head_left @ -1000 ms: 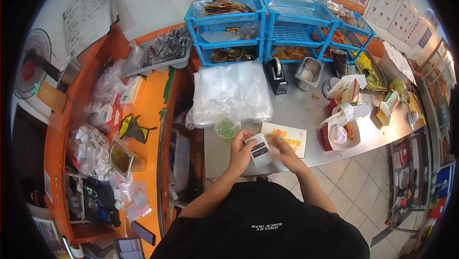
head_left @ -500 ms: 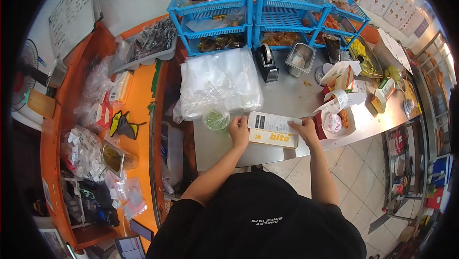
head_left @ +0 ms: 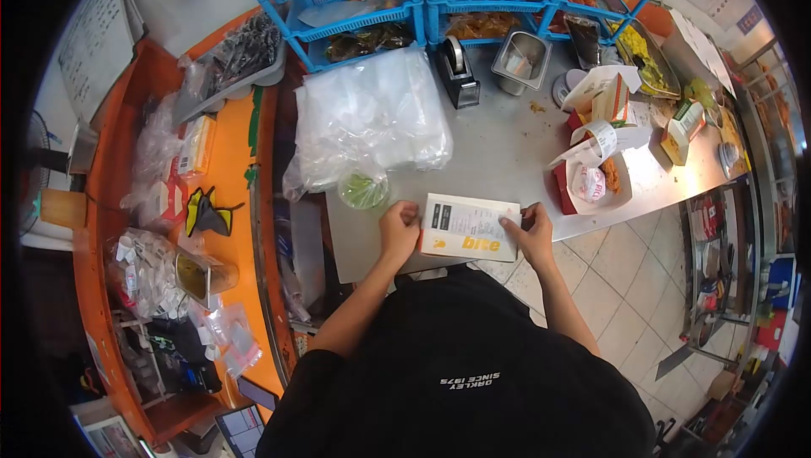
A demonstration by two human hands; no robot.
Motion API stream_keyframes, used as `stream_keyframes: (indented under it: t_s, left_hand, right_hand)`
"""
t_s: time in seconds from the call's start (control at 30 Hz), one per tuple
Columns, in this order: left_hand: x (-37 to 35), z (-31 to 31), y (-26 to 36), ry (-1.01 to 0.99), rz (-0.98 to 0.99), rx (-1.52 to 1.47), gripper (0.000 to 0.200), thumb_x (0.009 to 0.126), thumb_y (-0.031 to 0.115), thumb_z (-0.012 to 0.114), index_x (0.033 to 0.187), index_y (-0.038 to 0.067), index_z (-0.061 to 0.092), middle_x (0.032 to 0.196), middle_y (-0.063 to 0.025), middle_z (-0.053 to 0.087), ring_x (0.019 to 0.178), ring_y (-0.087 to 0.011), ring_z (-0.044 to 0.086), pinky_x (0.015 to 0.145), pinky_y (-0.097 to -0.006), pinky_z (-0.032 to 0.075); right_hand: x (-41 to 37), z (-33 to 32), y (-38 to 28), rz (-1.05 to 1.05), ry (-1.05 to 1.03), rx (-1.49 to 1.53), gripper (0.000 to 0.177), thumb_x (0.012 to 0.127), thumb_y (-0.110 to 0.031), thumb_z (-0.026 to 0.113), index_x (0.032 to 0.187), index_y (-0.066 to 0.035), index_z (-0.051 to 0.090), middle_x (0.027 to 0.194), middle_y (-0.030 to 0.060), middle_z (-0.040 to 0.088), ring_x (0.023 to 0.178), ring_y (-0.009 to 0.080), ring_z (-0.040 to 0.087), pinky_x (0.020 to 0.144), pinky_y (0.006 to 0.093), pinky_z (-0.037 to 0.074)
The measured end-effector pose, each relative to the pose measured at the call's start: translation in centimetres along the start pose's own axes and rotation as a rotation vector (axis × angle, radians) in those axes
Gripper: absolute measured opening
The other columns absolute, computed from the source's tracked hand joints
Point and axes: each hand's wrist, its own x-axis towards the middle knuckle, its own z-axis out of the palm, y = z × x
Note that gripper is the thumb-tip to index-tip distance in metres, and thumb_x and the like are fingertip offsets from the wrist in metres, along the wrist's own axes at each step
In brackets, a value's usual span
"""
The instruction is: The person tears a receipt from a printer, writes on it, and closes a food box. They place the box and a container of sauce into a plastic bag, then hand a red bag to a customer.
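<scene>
A white food box [head_left: 446,243] with yellow "bite" lettering lies near the front edge of the metal table. On its top rests a printed receipt [head_left: 460,220]. My left hand [head_left: 399,231] is closed beside the box's left edge, its fingers curled; what they pinch, if anything, is hidden. At the other side, my right hand [head_left: 535,237] grips the box's right edge, thumb on top near the receipt's end and fingers curled around the side. A clear bag of something green [head_left: 364,190] sits just beyond my left hand.
Stacked clear plastic bags [head_left: 376,120] cover the table's left part. Behind are a tape dispenser [head_left: 459,73], a metal container [head_left: 521,62] and blue tiered racks [head_left: 355,23]. An open food carton [head_left: 606,192] stands at right. An orange counter [head_left: 232,268] runs along the left.
The receipt, held up above the box, now lies on it. My left hand has lowered to the box's left edge, and my right hand to its right edge. The view has shifted.
</scene>
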Motion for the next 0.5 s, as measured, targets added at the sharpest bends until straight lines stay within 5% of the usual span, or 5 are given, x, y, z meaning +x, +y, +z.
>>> stream_keyframes:
  t_s: [0.13, 0.2, 0.3, 0.4, 0.5]
  left_hand:
    - [-2.4, -2.6, 4.4, 0.141, 0.424, 0.283, 0.019, 0.075, 0.005, 0.068, 0.093, 0.003, 0.065, 0.09, -0.0078, 0.065, 0.08, -0.0227, 0.063, 0.072, -0.0347, 0.051]
    - [-2.7, -2.2, 6.2, -0.243, 0.785, 0.25, 0.034, 0.074, 0.018, 0.072, 0.106, 0.008, 0.064, 0.112, -0.0096, 0.061, 0.107, -0.0275, 0.057, 0.092, -0.042, 0.044]
    - [-1.9, 0.2, 7.9, -0.585, 0.872, 0.471, 0.061, 0.071, 0.032, 0.074, 0.126, 0.013, 0.055, 0.135, -0.0098, 0.047, 0.13, -0.028, 0.039, 0.109, -0.0467, 0.026]
    - [-1.5, 1.1, 7.3, -0.595, 0.81, 0.621, 0.077, 0.07, 0.038, 0.073, 0.137, 0.015, 0.042, 0.148, -0.0087, 0.032, 0.14, -0.0258, 0.022, 0.114, -0.0491, 0.012]
    - [-1.4, 1.1, 7.4, -0.576, 0.812, 0.648, 0.079, 0.069, 0.037, 0.074, 0.138, 0.013, 0.041, 0.148, -0.0078, 0.033, 0.139, -0.0262, 0.026, 0.114, -0.0484, 0.014]
  right_hand:
    - [-0.2, 1.0, 0.8, 0.049, -0.123, 0.352, 0.029, 0.079, -0.009, 0.074, 0.089, -0.003, 0.049, 0.075, -0.0001, 0.054, 0.066, 0.0055, 0.05, 0.06, 0.0211, 0.045]
    - [0.2, 1.8, 1.4, 0.04, -0.141, 0.362, 0.028, 0.079, -0.009, 0.074, 0.09, -0.003, 0.049, 0.075, -0.0006, 0.054, 0.066, 0.0052, 0.05, 0.06, 0.0207, 0.045]
    - [1.9, 2.8, 0.3, 0.024, -0.175, 0.281, 0.017, 0.083, -0.01, 0.07, 0.086, -0.003, 0.055, 0.072, -0.003, 0.053, 0.063, 0.0038, 0.047, 0.058, 0.0198, 0.041]
    - [8.1, 3.6, 0.1, -0.024, -0.168, 0.186, 0.015, 0.087, -0.015, 0.064, 0.085, -0.001, 0.058, 0.073, -0.0019, 0.054, 0.062, 0.0052, 0.048, 0.059, 0.0214, 0.041]
    - [16.3, 6.6, -2.8, -0.188, 0.049, 0.348, 0.02, 0.09, -0.02, 0.058, 0.089, -0.001, 0.064, 0.072, 0.0037, 0.061, 0.067, 0.0121, 0.056, 0.064, 0.0261, 0.045]
